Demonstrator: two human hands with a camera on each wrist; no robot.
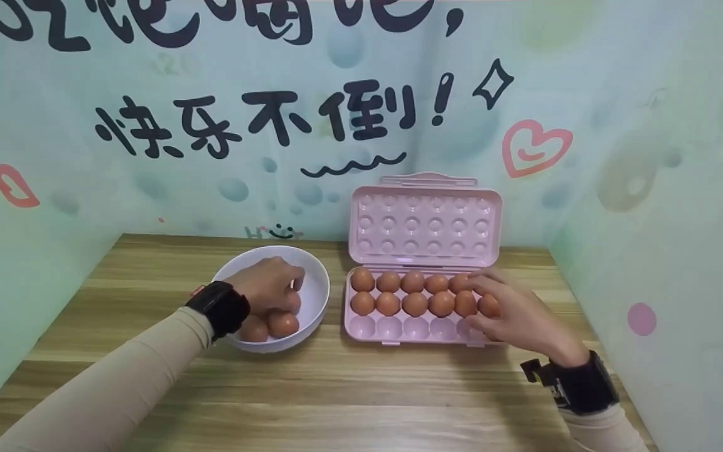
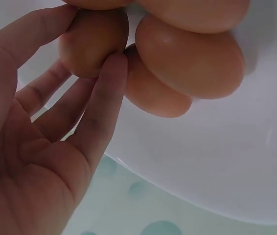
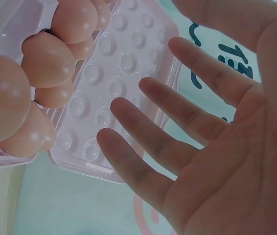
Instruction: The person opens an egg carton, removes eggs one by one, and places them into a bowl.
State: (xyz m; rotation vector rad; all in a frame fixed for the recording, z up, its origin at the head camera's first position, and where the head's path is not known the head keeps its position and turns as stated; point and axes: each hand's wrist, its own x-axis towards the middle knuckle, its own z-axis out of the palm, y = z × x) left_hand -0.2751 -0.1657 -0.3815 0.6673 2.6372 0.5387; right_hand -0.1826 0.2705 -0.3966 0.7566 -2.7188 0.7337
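Note:
My left hand reaches into a white bowl of brown eggs. Close up in the left wrist view, its thumb and fingers pinch one brown egg, and several others, such as a second egg, lie beside it. On the right stands a pink egg carton with its lid raised. Brown eggs fill the back and middle rows; the front row's visible cups are bare. My right hand hovers over the carton's right end, fingers spread and nothing held, partly hiding the cups there.
The bowl and carton stand side by side on a wood-grain table, with a narrow gap between them. Behind rises a pale green printed backdrop, close to the raised lid. Side panels border the table left and right.

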